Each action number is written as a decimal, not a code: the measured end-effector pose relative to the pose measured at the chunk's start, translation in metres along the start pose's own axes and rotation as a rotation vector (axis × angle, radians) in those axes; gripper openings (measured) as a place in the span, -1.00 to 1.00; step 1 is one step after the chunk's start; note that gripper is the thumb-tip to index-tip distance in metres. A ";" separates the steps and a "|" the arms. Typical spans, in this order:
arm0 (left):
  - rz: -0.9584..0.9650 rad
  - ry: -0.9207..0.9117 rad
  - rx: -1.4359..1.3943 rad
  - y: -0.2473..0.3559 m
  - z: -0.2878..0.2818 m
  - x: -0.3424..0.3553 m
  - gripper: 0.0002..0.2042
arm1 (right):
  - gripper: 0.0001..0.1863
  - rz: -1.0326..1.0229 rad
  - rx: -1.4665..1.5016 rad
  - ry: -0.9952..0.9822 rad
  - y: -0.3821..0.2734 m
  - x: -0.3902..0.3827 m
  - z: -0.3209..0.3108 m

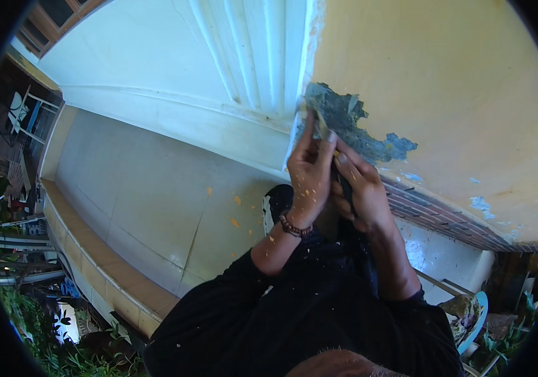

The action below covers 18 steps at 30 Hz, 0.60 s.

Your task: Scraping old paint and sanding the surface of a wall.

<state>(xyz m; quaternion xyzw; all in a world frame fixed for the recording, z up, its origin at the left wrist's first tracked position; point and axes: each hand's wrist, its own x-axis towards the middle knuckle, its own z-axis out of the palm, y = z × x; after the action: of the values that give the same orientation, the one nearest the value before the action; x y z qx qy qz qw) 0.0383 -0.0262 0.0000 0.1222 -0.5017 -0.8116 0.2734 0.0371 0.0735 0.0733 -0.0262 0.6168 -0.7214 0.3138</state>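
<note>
My right hand (364,191) is wrapped round the dark handle of a scraper (345,186). On its narrow blade, my left hand (310,179) is closed, index finger stretched along it and thumb pressed close. The tip meets the wall corner at a bare grey patch (338,113), where the yellow paint is gone down to rough plaster. Ragged paint edges surround this patch on the yellow wall (445,81). Orange-yellow flakes cling to my left hand and forearm, near a beaded bracelet (295,227). The exact blade edge is partly hidden by my fingers.
A white grooved wall (156,56) adjoins the corner on the left. Paint chips (236,200) lie on the tiled floor (137,182), bordered by a tiled ledge (102,270). Brick-patterned trim (445,213) runs under the yellow wall. Plants (37,333) stand at lower left.
</note>
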 end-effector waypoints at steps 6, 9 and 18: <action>0.083 -0.020 -0.108 0.000 0.006 0.005 -0.40 | -0.50 -0.020 0.047 -0.006 0.007 0.005 -0.004; 0.027 -0.002 0.057 -0.006 0.001 -0.003 -0.41 | -0.50 0.025 -0.029 0.029 0.011 -0.005 -0.008; 0.101 0.027 0.026 0.003 0.013 0.012 -0.39 | -0.51 -0.005 0.147 -0.145 0.005 0.026 -0.029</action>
<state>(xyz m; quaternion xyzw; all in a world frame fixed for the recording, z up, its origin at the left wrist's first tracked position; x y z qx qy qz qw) 0.0231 -0.0242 0.0092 0.1113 -0.5140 -0.7883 0.3194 0.0057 0.0856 0.0529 -0.0565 0.5379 -0.7616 0.3570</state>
